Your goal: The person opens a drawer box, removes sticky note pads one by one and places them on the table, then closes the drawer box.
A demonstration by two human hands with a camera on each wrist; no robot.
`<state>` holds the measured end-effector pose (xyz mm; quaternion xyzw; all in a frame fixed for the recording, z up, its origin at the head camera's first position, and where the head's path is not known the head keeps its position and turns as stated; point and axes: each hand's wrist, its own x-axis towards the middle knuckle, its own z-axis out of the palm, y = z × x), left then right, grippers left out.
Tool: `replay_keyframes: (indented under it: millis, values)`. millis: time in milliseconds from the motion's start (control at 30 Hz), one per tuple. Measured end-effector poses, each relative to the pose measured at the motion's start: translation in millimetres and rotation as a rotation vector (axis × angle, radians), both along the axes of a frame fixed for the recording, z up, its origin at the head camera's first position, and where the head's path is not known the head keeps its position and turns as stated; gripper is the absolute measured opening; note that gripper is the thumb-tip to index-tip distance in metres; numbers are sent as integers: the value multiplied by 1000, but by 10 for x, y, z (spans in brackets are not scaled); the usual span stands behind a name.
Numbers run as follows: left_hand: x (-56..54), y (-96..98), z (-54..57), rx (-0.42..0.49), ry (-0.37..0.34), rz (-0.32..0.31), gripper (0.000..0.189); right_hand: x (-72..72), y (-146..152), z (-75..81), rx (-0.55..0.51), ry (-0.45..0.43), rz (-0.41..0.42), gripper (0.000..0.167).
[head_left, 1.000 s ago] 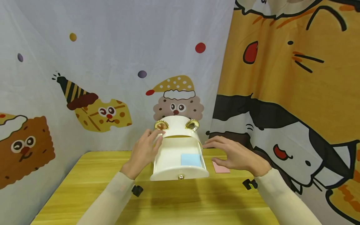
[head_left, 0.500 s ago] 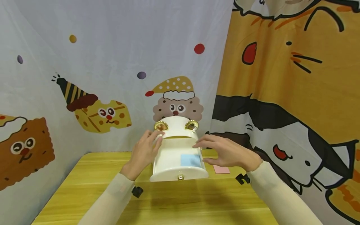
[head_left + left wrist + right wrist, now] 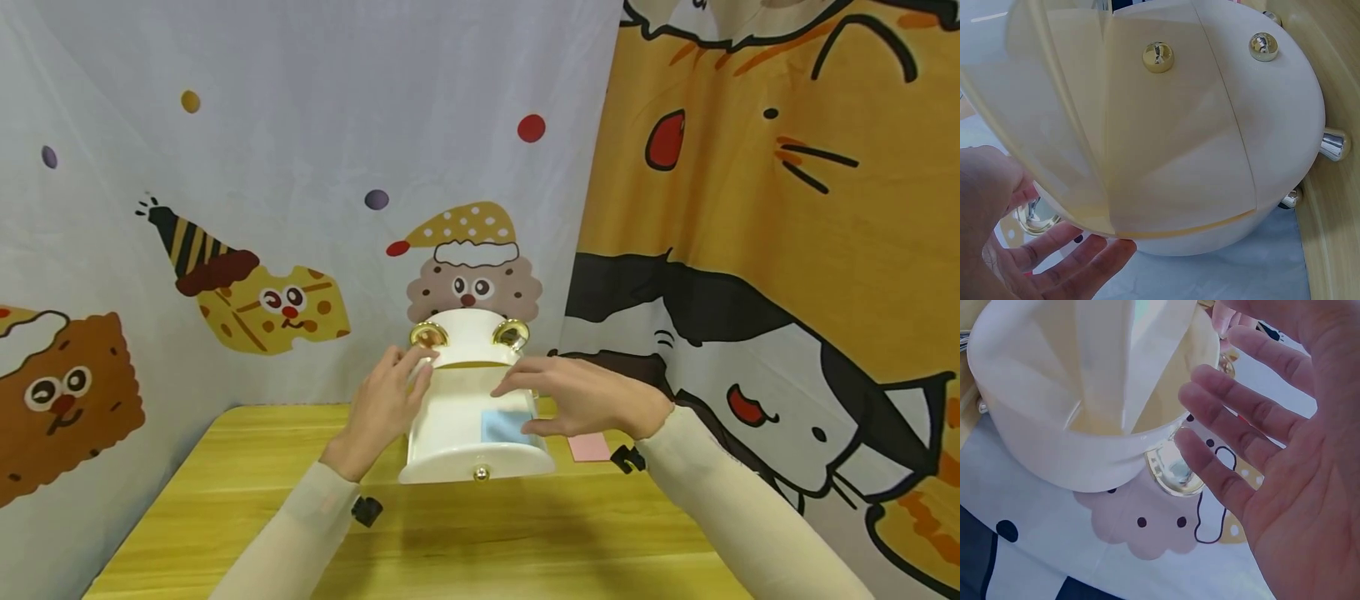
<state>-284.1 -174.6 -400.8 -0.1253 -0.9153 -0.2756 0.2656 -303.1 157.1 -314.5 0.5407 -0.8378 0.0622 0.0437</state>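
Note:
A white rounded drawer box [image 3: 471,333] with gold rings stands at the back of the table, with one drawer [image 3: 442,429] pulled out. A light blue square paper pad [image 3: 501,426] lies in the drawer's right part. My right hand [image 3: 588,396] is over the drawer's right side, its thumb tip at the blue pad's edge in the head view. Nothing is between its spread fingers [image 3: 1241,403] in the right wrist view. My left hand [image 3: 382,404] is at the box's left side, its fingertips [image 3: 1124,247] touching the edge in the left wrist view.
A pink square pad [image 3: 589,450] lies on the wooden table [image 3: 480,533], right of the drawer. A printed cloth [image 3: 300,150] hangs behind the table, and another [image 3: 750,208] on the right. A gold knob [image 3: 482,473] sticks out from the drawer front.
My right hand has moved left, from beside the drawer to over it and the blue pad. The left hand, box and pads have stayed in place.

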Motion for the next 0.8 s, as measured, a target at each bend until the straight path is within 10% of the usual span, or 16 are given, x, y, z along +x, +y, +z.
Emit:
replay_keyframes:
  millis: [800]
  values:
    - [-9, 5, -16, -6, 20, 9, 28, -89, -331, 25, 191, -68, 26, 56]
